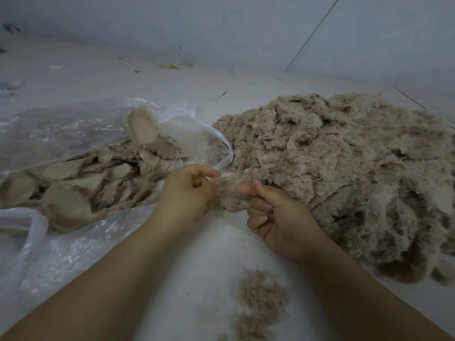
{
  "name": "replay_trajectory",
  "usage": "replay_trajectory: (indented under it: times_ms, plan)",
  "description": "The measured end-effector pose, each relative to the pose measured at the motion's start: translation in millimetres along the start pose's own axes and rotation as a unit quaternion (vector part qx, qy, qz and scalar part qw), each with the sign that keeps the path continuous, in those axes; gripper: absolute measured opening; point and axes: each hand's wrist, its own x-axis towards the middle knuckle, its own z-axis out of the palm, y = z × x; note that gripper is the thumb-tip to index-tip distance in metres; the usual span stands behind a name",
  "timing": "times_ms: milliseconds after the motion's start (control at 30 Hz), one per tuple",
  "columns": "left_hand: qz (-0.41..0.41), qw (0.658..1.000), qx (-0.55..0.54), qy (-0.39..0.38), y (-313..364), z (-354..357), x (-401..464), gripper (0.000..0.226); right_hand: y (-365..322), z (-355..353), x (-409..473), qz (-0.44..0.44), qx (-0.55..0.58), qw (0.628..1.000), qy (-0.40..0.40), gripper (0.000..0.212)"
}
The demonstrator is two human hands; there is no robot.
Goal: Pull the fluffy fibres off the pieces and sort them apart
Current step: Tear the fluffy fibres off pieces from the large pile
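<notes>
Far left: clear plastic bag [61, 134] lying open on the pale floor [172, 89], mouth toward the middle. Inside and spilling from it, flat oval beige plush pieces [73, 190], many showing smooth backing side up; one oval stands upright near the bag mouth, its long axis roughly vertical. No print or label readable on the bag.

Centre: left hand [189, 190] with fingers curled, pinching one edge of a fluffy beige piece [231, 195]. Right hand [275, 217] also curled, thumb and forefinger pinching the piece's opposite edge. The piece hangs between the two hands, just above the floor, long axis running roughly left to right, pile facing the camera. Exact outline blurred by fuzz.

Below the hands, near the bottom edge: small heap of loose fibres [261, 299] on the floor, apart from both larger masses.

Right: large pile of fluffy pieces [344, 163], pile side mostly up, touching the bag's mouth edge. No writing visible anywhere.
</notes>
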Motion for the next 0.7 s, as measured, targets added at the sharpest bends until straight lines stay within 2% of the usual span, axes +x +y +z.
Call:
replay_trajectory:
  times_ms: [33, 100, 167, 200, 300, 467, 600, 700]
  plan:
    - [0.029, 0.992, 0.125, -0.02, -3, 4, -1, 0.009, 0, 0, 0, -0.001, 0.0, 1.0, -0.001, 0.032]
    - [0.075, 0.934, 0.343, -0.065, -6, 9, -3, 0.019, 0, 1, -1, 0.001, 0.001, 1.0, 0.001, 0.033]
    - [0.097, 0.887, 0.442, -0.09, -4, 11, -3, 0.017, 0, 2, -1, 0.003, 0.006, 1.0, 0.013, 0.036]
    - [0.107, 0.884, 0.444, -0.099, -2, 10, -3, 0.008, -1, 2, -1, 0.007, 0.01, 1.0, 0.02, 0.039]
    - [0.126, 0.902, 0.394, -0.121, -3, 8, -6, 0.026, -1, 3, -1, 0.018, 0.021, 0.999, 0.037, 0.034]
    - [0.132, 0.92, 0.363, -0.073, -3, -3, -2, 0.011, -2, 4, 0, 0.027, 0.034, 0.998, 0.04, 0.017]
    - [0.106, 0.969, 0.221, -0.037, 2, -5, -2, 0.019, -2, 4, 0, 0.025, 0.036, 0.998, 0.041, 0.015]
    - [0.098, 0.985, 0.136, -0.04, 1, -1, -3, 0.016, -3, 4, 0, 0.024, 0.017, 0.999, 0.031, 0.016]
